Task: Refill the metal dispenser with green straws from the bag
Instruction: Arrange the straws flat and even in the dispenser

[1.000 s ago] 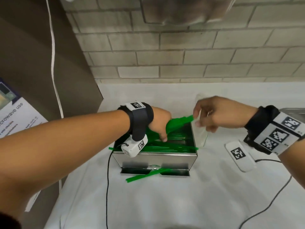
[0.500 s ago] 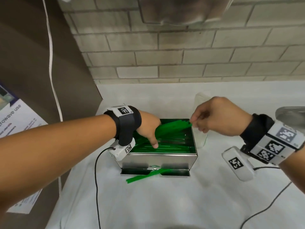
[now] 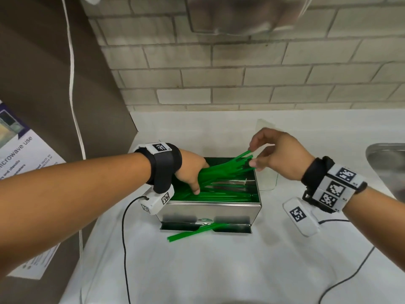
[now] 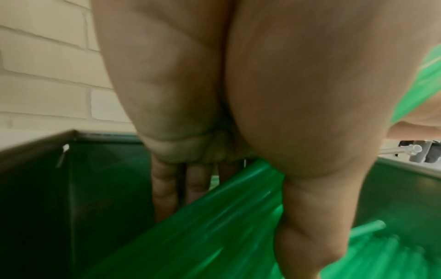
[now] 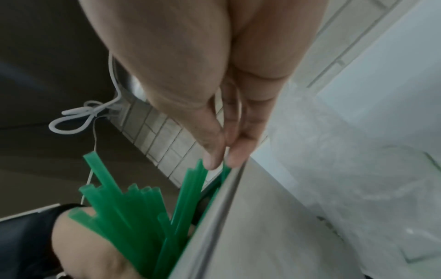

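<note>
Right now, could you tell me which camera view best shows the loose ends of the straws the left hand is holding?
The right wrist view: the cut ends of the green straws fan out close up, just below the right hand, whose fingertips are at them. The head view shows the whole bundle from farther off. The left wrist view shows only blurred shafts under the left hand.

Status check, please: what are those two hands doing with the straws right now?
Left hand grips green straws angled over metal dispenser. Right hand fingering their raised ends. Nothing blocking.
</note>
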`<state>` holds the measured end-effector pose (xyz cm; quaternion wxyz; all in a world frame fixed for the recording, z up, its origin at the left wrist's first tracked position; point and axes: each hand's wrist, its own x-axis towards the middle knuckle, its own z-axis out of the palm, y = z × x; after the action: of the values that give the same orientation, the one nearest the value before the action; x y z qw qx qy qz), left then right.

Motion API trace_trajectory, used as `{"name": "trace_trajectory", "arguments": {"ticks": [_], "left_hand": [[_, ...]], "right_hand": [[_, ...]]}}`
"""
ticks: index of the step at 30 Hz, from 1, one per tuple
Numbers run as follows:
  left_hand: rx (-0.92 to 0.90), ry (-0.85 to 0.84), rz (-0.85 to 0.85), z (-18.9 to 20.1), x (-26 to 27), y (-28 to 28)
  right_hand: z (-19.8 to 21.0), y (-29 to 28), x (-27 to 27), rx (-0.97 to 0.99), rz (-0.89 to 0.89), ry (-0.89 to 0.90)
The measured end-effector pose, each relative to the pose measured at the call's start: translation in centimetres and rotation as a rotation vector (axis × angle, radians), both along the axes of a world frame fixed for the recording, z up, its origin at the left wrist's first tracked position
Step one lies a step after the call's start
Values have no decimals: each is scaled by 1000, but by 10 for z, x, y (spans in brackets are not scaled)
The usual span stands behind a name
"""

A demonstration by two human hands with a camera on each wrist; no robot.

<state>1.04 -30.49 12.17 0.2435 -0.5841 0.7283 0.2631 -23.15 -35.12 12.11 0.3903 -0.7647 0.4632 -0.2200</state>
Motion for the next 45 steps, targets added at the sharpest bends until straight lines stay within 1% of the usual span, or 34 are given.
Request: {"name": "trace_trajectory", "arguments": {"ticks": [1, 2, 4, 5, 7, 9, 10, 13, 14, 15, 17, 18, 20, 22, 23, 26, 27, 28, 30, 31, 32, 33, 34, 35, 36, 37, 38, 39, 40, 41, 42, 43, 45], "left_hand": [[-8, 3, -11, 1, -1, 0], [-24, 9, -21, 2, -3, -1], [-61, 70, -15, 4, -2, -3], [-70, 124, 5, 6, -1, -3], [-36, 286, 78, 11, 1, -3], [-12, 444, 142, 18, 2, -2], [-27, 487, 154, 21, 3, -2], [-52, 623, 143, 29, 3, -1], [-46, 676, 157, 31, 3, 0], [-48, 711, 173, 32, 3, 0], [-92, 732, 179, 35, 2, 1], [-115, 735, 170, 37, 1, 2], [-133, 763, 170, 41, -3, 5], [-140, 804, 194, 43, -4, 8], [-149, 814, 208, 42, -4, 10], [-180, 800, 230, 45, -2, 12], [-192, 796, 230, 47, -2, 12], [-214, 795, 234, 50, -3, 13], [-266, 781, 251, 52, -6, 12], [-281, 779, 259, 51, -7, 12], [-290, 783, 258, 50, -8, 12], [-306, 771, 246, 47, -9, 11], [-331, 722, 226, 45, -9, 10], [-357, 639, 204, 42, -8, 8], [-373, 545, 177, 39, -8, 8], [-364, 464, 146, 37, -8, 7], [-336, 410, 115, 35, -9, 7], [-298, 374, 91, 33, -9, 6], [-260, 348, 71, 30, -10, 5], [-227, 319, 51, 25, -12, 3], [-201, 288, 26, 21, -14, 2], [-178, 254, 2, 17, -17, 1], [-144, 177, -30, 9, -21, -1]], "right_hand": [[2, 2, 1, 7, 28, -65], [4, 4, 2, -10, 65, -88], [9, 4, 2, -35, 98, -88], [13, 4, 2, -22, 93, -121], [19, 4, 3, 0, 69, -259], [25, 7, 11, -37, 54, -412], [28, 8, 16, -82, 46, -464], [42, 10, 32, -292, -2, -485], [50, 10, 37, -311, -1, -495], [57, 10, 43, -280, 20, -520], [64, 13, 58, -207, 78, -551], [63, 16, 65, -207, 96, -535], [58, 22, 78, -238, 112, -447], [56, 26, 86, -302, 87, -360], [59, 25, 87, -353, 68, -366], [73, 19, 85, -473, 45, -562], [76, 18, 85, -489, 69, -559], [78, 20, 85, -486, 112, -495], [76, 25, 85, -446, 193, -268], [73, 25, 84, -423, 215, -190], [70, 24, 81, -392, 223, -180], [69, 20, 76, -340, 209, -230], [68, 15, 71, -266, 154, -329], [68, 9, 64, -188, 75, -418], [65, 3, 56, -138, 7, -423], [62, -1, 48, -126, -18, -304], [55, -2, 39, -144, 30, -57], [44, -3, 30, -159, 125, 238], [34, 2, 23, -157, 217, 486], [24, 7, 18, -162, 272, 659], [14, 11, 13, -162, 291, 722], [7, 13, 11, -169, 271, 699], [7, 17, 11, -205, 239, 598]]}}
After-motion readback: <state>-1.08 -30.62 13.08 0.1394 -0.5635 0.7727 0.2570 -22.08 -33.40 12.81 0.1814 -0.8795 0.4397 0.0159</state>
